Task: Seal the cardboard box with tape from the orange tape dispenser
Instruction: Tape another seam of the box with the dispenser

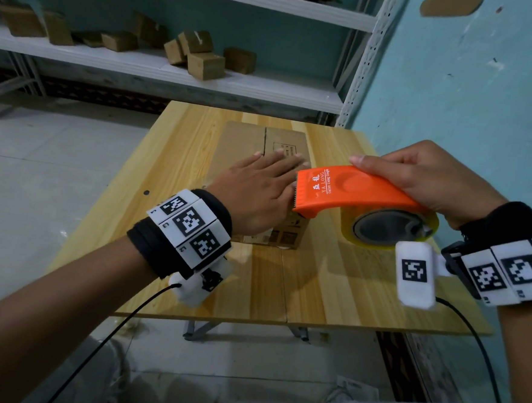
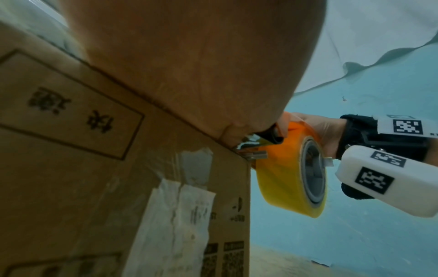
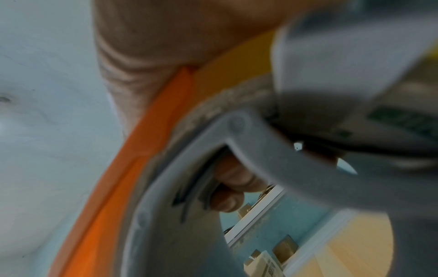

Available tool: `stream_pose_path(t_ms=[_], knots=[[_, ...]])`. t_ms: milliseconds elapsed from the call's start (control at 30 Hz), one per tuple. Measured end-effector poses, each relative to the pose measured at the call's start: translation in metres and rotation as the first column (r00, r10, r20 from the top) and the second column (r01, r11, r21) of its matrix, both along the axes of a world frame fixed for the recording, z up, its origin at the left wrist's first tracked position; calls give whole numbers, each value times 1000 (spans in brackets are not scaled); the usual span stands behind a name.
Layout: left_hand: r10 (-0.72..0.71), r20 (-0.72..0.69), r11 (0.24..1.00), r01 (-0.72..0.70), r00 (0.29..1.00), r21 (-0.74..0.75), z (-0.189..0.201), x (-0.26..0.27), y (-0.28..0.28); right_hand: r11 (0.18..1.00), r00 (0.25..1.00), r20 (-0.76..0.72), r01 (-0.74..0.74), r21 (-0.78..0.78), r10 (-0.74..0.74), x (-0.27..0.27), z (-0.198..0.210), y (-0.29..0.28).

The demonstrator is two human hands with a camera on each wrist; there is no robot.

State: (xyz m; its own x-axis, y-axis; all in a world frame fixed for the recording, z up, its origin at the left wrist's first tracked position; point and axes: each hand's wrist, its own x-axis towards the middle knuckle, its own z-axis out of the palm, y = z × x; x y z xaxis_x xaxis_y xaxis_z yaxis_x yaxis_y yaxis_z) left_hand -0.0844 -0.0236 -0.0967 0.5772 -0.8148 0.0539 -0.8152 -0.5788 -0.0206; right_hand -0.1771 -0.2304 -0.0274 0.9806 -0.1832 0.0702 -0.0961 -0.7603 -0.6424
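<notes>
A closed cardboard box (image 1: pixel 246 143) stands in the middle of the wooden table (image 1: pixel 331 278). My left hand (image 1: pixel 259 188) lies flat on its top flaps, fingers straight, and its palm (image 2: pixel 189 65) presses on the box's top edge (image 2: pixel 94 150). My right hand (image 1: pixel 430 178) grips the orange tape dispenser (image 1: pixel 347 191) from above, fingers curled over it. The toothed front end sits at the box's near right top corner, beside my left hand. The yellowish tape roll (image 2: pixel 291 174) hangs under the dispenser. In the right wrist view the orange frame (image 3: pixel 132 159) and grey hub (image 3: pixel 237 140) fill the picture, blurred.
A white shelf rack (image 1: pixel 204 74) behind the table holds several small cardboard boxes (image 1: pixel 205 65). A teal wall (image 1: pixel 471 89) runs close along the table's right side. Pale tiled floor (image 1: pixel 57 155) lies to the left. Wrist cables (image 1: pixel 117 326) hang off the near edge.
</notes>
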Motion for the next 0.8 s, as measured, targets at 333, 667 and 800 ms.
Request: stream_pose_path(t_ms=[333,667,800], knots=[[32,-23,998,-33,999,-58,-4,5,8,1000,1000,20,-16,-6,16,5,1,10],[62,-1,996,-62,998,-66,-6,12,32,997,999,24,-31,-73,33,16,2,34],[77,-12,992,-78,997,-97,-6,11,35,996,999,18,-25,-83,27,19,2,39]])
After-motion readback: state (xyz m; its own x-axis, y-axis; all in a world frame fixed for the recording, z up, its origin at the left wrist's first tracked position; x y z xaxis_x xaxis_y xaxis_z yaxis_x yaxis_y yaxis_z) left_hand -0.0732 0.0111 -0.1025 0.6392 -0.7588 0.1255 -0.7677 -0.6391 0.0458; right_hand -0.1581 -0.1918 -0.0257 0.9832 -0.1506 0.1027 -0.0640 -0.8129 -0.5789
